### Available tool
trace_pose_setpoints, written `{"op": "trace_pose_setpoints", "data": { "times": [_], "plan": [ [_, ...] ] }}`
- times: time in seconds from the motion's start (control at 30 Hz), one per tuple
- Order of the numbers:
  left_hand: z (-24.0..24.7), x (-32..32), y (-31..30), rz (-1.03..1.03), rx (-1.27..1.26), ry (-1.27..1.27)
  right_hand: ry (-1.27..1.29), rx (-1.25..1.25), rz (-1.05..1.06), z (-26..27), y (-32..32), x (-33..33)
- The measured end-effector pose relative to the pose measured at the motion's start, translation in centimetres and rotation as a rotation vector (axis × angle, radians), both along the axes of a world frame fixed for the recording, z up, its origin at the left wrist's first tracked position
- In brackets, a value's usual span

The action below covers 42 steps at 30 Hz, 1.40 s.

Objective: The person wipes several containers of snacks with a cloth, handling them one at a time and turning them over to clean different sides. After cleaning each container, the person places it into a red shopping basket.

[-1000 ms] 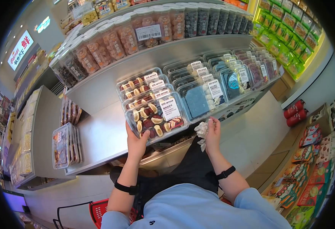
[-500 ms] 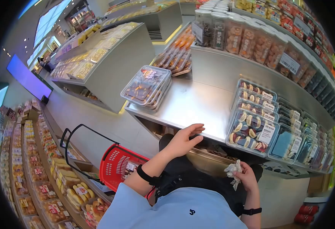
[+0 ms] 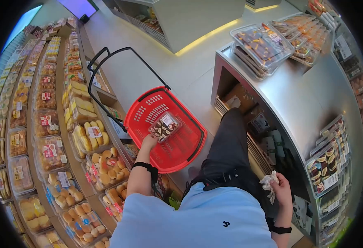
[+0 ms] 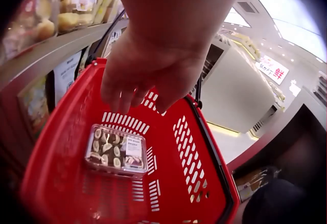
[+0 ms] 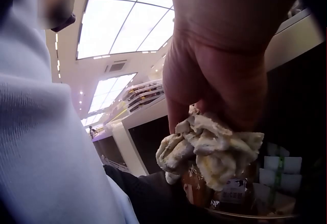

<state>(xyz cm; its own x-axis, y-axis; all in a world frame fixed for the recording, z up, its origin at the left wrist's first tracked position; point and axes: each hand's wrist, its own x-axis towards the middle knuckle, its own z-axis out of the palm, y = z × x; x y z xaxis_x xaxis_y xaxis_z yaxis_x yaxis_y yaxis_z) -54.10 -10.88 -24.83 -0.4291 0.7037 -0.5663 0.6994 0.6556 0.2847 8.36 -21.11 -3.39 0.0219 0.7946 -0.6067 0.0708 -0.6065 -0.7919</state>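
My left hand (image 3: 149, 143) reaches over the red basket (image 3: 198, 136), beside a clear box of dark, cream-filled pieces (image 3: 164, 127) lying in it. From the left wrist, the hand (image 4: 153, 75) hangs with loosely bent fingers above the box (image 4: 116, 151), a gap between them and nothing held. Low on the right, my right hand (image 3: 282, 190) pinches a crumpled tissue (image 3: 269, 182). The right wrist view has the tissue (image 5: 209, 147) under the fingers of that hand (image 5: 217, 75), with the fingertips partly hidden.
Racks of packaged bread (image 3: 51, 153) run along the left. To the right, a metal counter (image 3: 287, 97) carries stacked clear trays (image 3: 264, 45) and similar boxes (image 3: 324, 167). Below it is an open lower shelf holding packages. The basket's black handle (image 3: 142, 56) stands raised.
The view has turned left. My left hand has left the counter boxes, passed over the counter edge, and moved into the basket. My right hand still holds the tissue.
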Motion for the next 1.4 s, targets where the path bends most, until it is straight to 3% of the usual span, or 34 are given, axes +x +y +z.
{"op": "trace_pose_setpoints", "data": {
  "times": [0.07,0.17,0.27,0.3,0.4,0.43,0.47,0.63,0.67,0.83,0.97,1.07,1.17,1.27,1.4],
  "plan": [
    [-6.0,-0.1,-1.9,0.075,0.032,-0.118,-0.056,-0.042,0.043,-0.3,0.5,-0.8],
    [-10.5,1.5,-1.9,0.709,-0.087,-0.484,-0.151,-0.131,0.107,0.0,1.1,-2.2],
    [-14.3,3.4,-1.6,1.173,-0.011,-0.766,-0.314,-0.187,0.122,0.4,1.2,-3.1],
    [-18.3,2.9,-2.1,1.272,0.044,-0.989,-0.337,-0.221,0.096,0.8,1.2,-3.5],
    [-22.4,4.6,-0.3,1.545,0.159,-1.112,-0.398,-0.258,0.018,1.5,0.7,-4.0],
    [-23.3,5.9,-0.5,1.533,0.105,-1.177,-0.429,-0.28,0.008,1.9,0.4,-4.1],
    [-24.2,5.3,0.3,1.59,0.25,-1.182,-0.446,-0.297,-0.005,2.1,0.0,-4.4],
    [-27.5,5.7,1.9,1.898,0.439,-1.238,-0.483,-0.41,-0.017,3.0,-0.2,-6.2],
    [-26.4,6.0,2.5,1.823,0.496,-1.286,-0.487,-0.432,-0.007,3.0,-0.4,-6.4],
    [-28.4,5.6,3.6,1.865,0.696,-1.287,-0.488,-0.513,-0.061,2.4,0.1,-7.6],
    [-29.1,6.1,3.7,2.087,0.851,-1.287,-0.467,-0.567,-0.042,1.9,1.1,-7.0],
    [-29.0,6.0,2.4,2.076,0.722,-1.356,-0.483,-0.555,-0.003,1.7,2.2,-7.2],
    [-28.6,5.7,1.0,1.917,0.785,-1.294,-0.49,-0.554,0.023,1.5,2.5,-7.0],
    [-25.4,6.3,0.0,1.892,0.628,-1.234,-0.459,-0.558,-0.026,1.1,2.6,-6.8],
    [-25.8,7.9,-1.9,2.034,0.444,-1.159,-0.411,-0.54,-0.014,0.6,2.5,-6.1]
  ]
}}
